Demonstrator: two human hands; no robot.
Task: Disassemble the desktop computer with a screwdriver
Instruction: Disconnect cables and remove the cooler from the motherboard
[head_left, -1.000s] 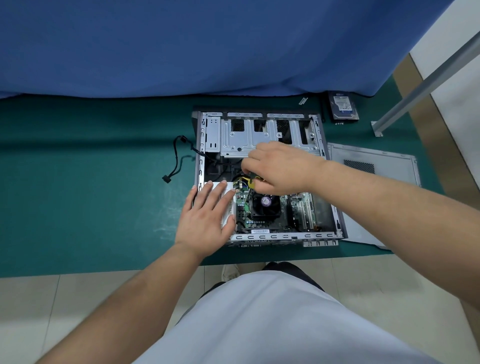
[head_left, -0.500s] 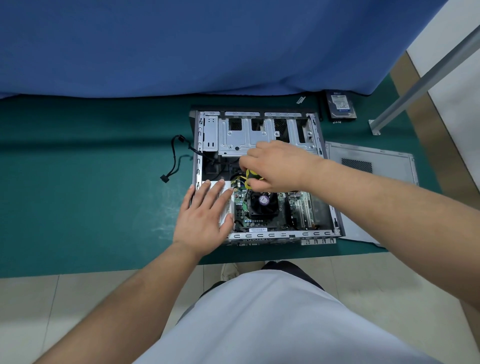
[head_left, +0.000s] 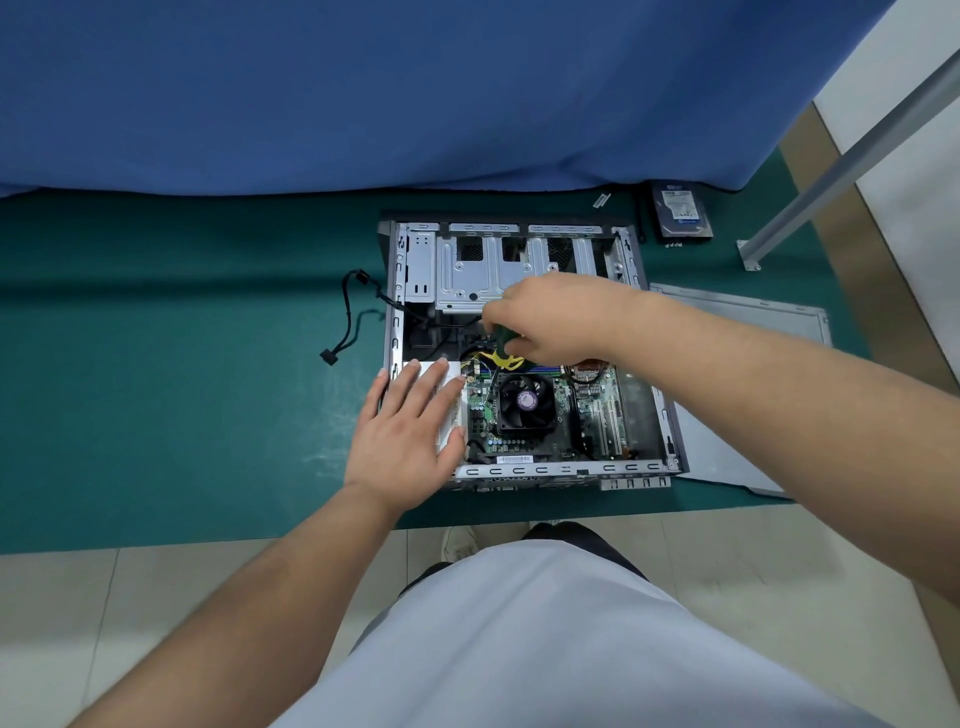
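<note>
An open desktop computer case (head_left: 524, 470) lies on its side on the green mat, showing the motherboard (head_left: 563, 415) and a black CPU fan (head_left: 524, 402). My right hand (head_left: 550, 322) grips a green-and-yellow screwdriver (head_left: 503, 345), whose shaft points down at the board just left of the fan. My left hand (head_left: 408, 426) rests flat, fingers straight, on the silver power supply (head_left: 447, 376) at the case's near left corner. The screwdriver tip is too small to make out.
The removed side panel (head_left: 737, 322) lies right of the case. A hard drive (head_left: 680, 210) with small screws sits at the back right. A black cable (head_left: 353, 317) trails out of the case's left side. A blue curtain (head_left: 363, 93) hangs behind; a metal bar (head_left: 831, 166) slants at right.
My right hand has lifted slightly, so the green screwdriver handle and its shaft show below the fingers. My left hand stays flat on the power supply.
</note>
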